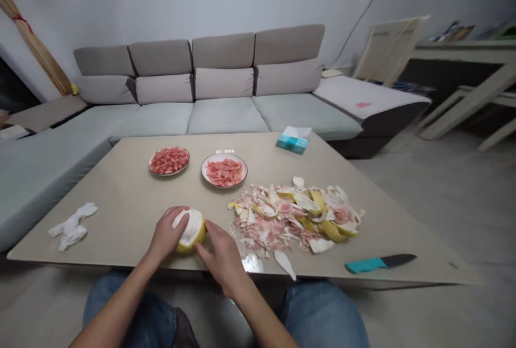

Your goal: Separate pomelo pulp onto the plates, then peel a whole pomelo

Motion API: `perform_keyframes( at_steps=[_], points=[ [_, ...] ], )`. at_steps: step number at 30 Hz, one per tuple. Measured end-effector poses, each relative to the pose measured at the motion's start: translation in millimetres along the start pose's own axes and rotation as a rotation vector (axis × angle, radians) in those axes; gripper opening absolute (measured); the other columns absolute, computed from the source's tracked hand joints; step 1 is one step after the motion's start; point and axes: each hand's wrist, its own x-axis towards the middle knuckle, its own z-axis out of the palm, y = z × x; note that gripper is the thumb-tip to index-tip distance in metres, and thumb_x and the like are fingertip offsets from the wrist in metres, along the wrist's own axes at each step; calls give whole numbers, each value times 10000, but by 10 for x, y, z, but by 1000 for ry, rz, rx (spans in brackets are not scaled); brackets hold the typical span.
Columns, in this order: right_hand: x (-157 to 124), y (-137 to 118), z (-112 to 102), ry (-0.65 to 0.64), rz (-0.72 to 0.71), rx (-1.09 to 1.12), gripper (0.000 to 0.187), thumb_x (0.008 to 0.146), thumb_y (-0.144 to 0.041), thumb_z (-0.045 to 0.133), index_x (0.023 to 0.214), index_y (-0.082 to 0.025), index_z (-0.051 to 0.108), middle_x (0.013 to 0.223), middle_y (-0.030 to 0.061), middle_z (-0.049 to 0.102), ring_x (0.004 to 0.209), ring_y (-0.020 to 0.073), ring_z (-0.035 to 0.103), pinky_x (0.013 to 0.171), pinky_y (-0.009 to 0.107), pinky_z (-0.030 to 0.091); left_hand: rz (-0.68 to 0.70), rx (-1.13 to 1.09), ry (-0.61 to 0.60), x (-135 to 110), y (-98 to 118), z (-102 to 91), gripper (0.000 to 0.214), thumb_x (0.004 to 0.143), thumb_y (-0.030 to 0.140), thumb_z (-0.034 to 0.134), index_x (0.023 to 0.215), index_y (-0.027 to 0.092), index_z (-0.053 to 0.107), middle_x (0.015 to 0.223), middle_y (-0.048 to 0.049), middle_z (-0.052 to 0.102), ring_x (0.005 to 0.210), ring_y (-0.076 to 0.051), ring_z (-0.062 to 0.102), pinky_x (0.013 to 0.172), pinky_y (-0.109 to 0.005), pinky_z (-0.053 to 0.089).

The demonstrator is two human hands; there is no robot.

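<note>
A half-peeled pomelo sits at the table's near edge, at 6 o'clock of the tabletop, just in front of the person's knees. The left hand cups it from 9 o'clock, its grip closed around the white pith with the thumb over the top. The right hand meets the fruit from 4 o'clock, fingertips against the yellow rind; its fingers are hidden under the hand, so I cannot tell how tight its grip is.

At 3 o'clock of the pomelo lies a heap of peel scraps, and beyond it, toward 4 o'clock, a knife with a teal handle. Two plates of pink flesh stand at 12 o'clock: the left plate and the right plate. A crumpled tissue lies at 9 o'clock, a tissue pack at 1 o'clock.
</note>
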Motion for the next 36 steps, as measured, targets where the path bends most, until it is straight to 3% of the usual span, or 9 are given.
perform_keyframes(
  at_steps=[6, 11, 17, 28, 36],
  points=[
    [-19, -99, 92, -31, 85, -241, 555, 809, -283, 586, 1296, -31, 494, 1158, 236, 630, 994, 322, 631, 825, 411, 514, -15, 27, 13, 49, 108, 46, 286, 897, 373, 495, 1025, 194, 678, 1056, -86, 680, 1016, -219, 626, 951, -374, 481],
    [12, -127, 105, -44, 125, -320, 560, 796, -281, 547, 1306, -59, 484, 1091, 202, 662, 919, 301, 651, 767, 373, 510, -10, 48, 17, 61, 176, 68, 262, 893, 359, 505, 1014, 200, 675, 1041, -79, 677, 1003, -219, 628, 942, -369, 484],
    [101, -178, 122, -96, 212, -367, 586, 765, -232, 533, 1302, -5, 471, 1036, 210, 669, 873, 296, 658, 702, 338, 490, 9, 79, 2, 99, 228, 60, 233, 884, 334, 509, 983, 207, 677, 1018, -73, 683, 981, -222, 627, 923, -369, 484],
    [144, -123, 115, -27, 274, -323, 516, 742, -161, 523, 1255, -105, 542, 978, 126, 716, 788, 241, 667, 665, 287, 433, 31, 154, 17, 87, 220, 76, 230, 871, 318, 506, 982, 193, 663, 998, -85, 687, 962, -238, 628, 892, -379, 487],
    [48, -111, -7, -61, 176, -271, 411, 814, -248, 539, 1211, -144, 557, 998, 115, 709, 849, 245, 662, 699, 289, 442, 72, 177, 21, 52, 262, 66, 231, 875, 311, 495, 991, 198, 661, 1006, -80, 687, 975, -231, 631, 891, -360, 491]
  ],
)
